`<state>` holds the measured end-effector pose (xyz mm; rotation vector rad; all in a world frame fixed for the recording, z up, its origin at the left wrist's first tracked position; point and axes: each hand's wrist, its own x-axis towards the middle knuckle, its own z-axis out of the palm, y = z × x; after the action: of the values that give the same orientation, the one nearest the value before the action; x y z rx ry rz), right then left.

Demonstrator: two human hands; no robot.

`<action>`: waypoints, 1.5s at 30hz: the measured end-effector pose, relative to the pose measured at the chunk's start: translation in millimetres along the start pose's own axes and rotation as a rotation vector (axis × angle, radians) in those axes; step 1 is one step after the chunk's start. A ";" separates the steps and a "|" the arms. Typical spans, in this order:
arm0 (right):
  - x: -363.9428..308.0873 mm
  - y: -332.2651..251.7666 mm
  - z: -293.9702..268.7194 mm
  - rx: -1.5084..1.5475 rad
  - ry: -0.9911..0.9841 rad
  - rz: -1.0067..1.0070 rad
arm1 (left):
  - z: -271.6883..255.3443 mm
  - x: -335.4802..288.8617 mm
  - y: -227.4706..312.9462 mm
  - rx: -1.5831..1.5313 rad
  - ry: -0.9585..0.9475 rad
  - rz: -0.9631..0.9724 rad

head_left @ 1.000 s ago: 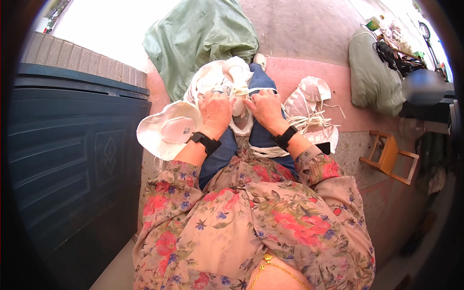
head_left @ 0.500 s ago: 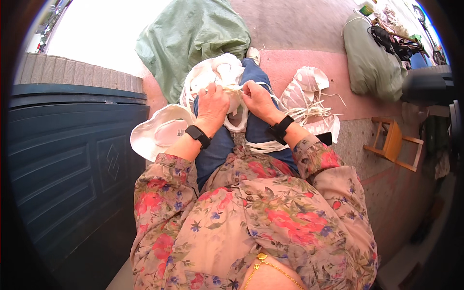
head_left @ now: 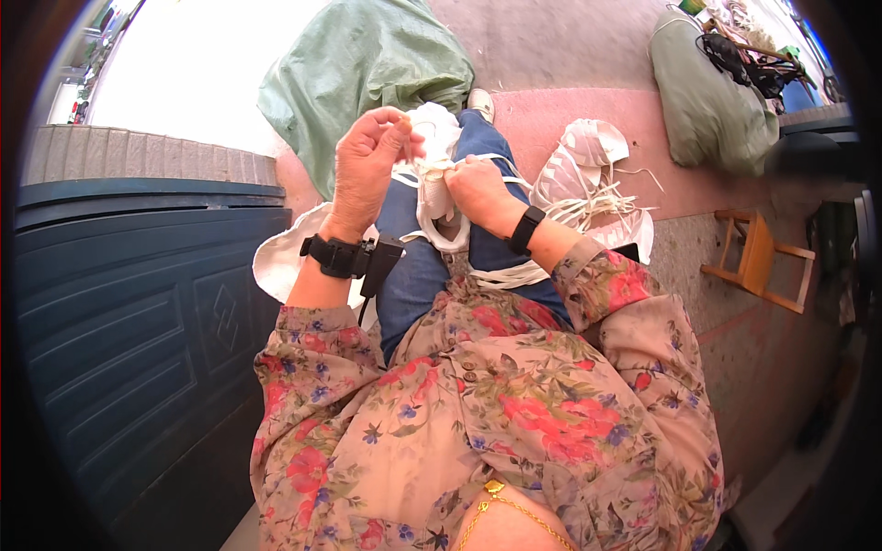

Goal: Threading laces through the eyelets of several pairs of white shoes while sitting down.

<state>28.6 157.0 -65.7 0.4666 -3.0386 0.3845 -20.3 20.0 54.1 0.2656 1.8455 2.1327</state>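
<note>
Head view: left hand (head_left: 367,165), fingers curled, hold unclear; right hand (head_left: 485,195) pinching strap (head_left: 434,167); pink floor (head_left: 528,115), blue door (head_left: 129,303), sack (head_left: 367,64), stool (head_left: 751,262).

at left, a smooth door (head_left: 101,303) with a slight sheen; upper middle, a crinkled, plastic-looking sheet (head_left: 367,64); centre, matt white cloth (head_left: 435,124) and denim jeans (head_left: 411,298); right, a smooth wooden stool (head_left: 753,257); bottom, a shiny metal chain (head_left: 494,487).

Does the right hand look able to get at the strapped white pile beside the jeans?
Likely yes: the strapped white pile lies just right of the jeans, mostly uncovered, and nothing visible blocks the right hand from it.
</note>
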 end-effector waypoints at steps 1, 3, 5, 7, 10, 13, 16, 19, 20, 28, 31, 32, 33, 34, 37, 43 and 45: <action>2.3 -1.1 -5.7 0.002 0.003 -0.006 | -7.7 -1.5 -7.1 0.003 0.005 0.004; 2.2 0.2 -14.5 -0.062 0.102 -0.049 | -22.4 -5.6 -29.7 0.544 -0.078 -0.103; -6.2 8.8 -8.7 0.083 0.172 -0.056 | -17.6 -10.2 -47.0 0.611 -0.099 -0.024; -9.8 13.8 -6.2 0.228 0.237 -0.067 | -17.8 -13.2 -72.7 0.461 -0.127 -0.215; -6.6 26.4 -14.3 0.623 0.567 0.083 | -15.8 -19.9 -84.1 1.009 -0.252 -0.045; -1.3 37.7 -85.2 0.894 0.833 0.331 | -9.1 -27.7 -81.6 1.380 -0.237 0.047; -5.8 48.4 -130.4 1.261 0.941 0.286 | -5.4 -31.6 -81.1 1.462 -0.173 0.030; -19.3 26.4 -127.2 1.668 0.392 0.107 | -5.2 -31.1 -82.6 1.459 -0.116 0.000; -24.5 21.3 -116.7 1.479 0.024 0.215 | -7.5 -28.1 -83.0 1.458 -0.115 -0.007; -26.6 -40.1 24.0 1.962 -0.605 0.900 | -26.4 -13.7 -98.3 1.339 -0.146 0.021; -11.5 -48.1 35.1 1.813 -0.495 1.179 | -24.7 -11.5 -101.1 1.307 -0.152 -0.009; -11.1 -45.5 39.2 1.916 -0.477 1.221 | -23.8 -12.4 -100.0 1.289 -0.131 -0.016; -10.7 -42.1 43.1 2.020 -0.458 1.261 | -22.7 -13.0 -99.1 1.271 -0.111 -0.023; -10.8 -40.5 40.6 2.022 -0.456 1.261 | -20.4 -14.7 -95.5 1.245 -0.098 -0.035; -12.2 -37.5 35.0 2.297 -0.458 1.261 | -19.1 -14.5 -93.2 1.251 -0.112 -0.084; -13.4 -39.3 47.3 2.151 -0.420 1.112 | -21.6 -12.9 -95.3 1.333 -0.131 -0.041; -11.0 -42.9 45.1 1.863 -0.405 1.275 | -22.1 -14.8 -96.3 1.331 -0.127 -0.052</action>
<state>51.7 109.3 -100.1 -1.6018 -1.5703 3.0669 -3.3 6.3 -43.4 0.5731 2.7977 0.5181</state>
